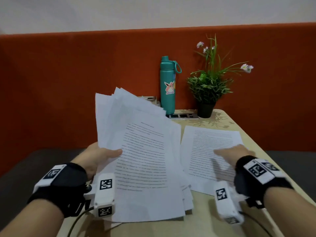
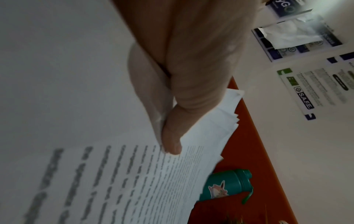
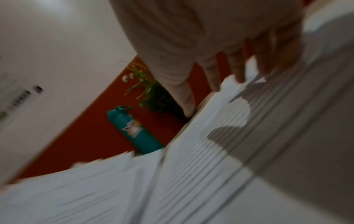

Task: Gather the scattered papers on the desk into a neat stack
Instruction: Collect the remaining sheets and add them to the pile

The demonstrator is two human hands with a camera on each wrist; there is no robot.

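Observation:
My left hand (image 1: pixel 100 155) grips a fanned bundle of printed white papers (image 1: pixel 145 159) by its left edge, thumb on the top sheet, the sheets tilted up off the desk. In the left wrist view the thumb (image 2: pixel 172 144) pinches the bundle of papers (image 2: pixel 134 181) against the fingers beneath. A single printed sheet (image 1: pixel 205 151) lies flat on the desk to the right. My right hand (image 1: pixel 234 153) lies on that single sheet with fingers stretched out flat. In the blurred right wrist view the fingers (image 3: pixel 237 71) are spread straight over the sheet (image 3: pixel 220 136).
A teal water bottle (image 1: pixel 167 86) with a sticker and a potted plant (image 1: pixel 207 89) stand at the desk's back edge against an orange partition (image 1: pixel 68 82). A power socket strip (image 1: pixel 183 115) lies by the bottle. The beige desk (image 1: pixel 213 223) narrows toward the right edge.

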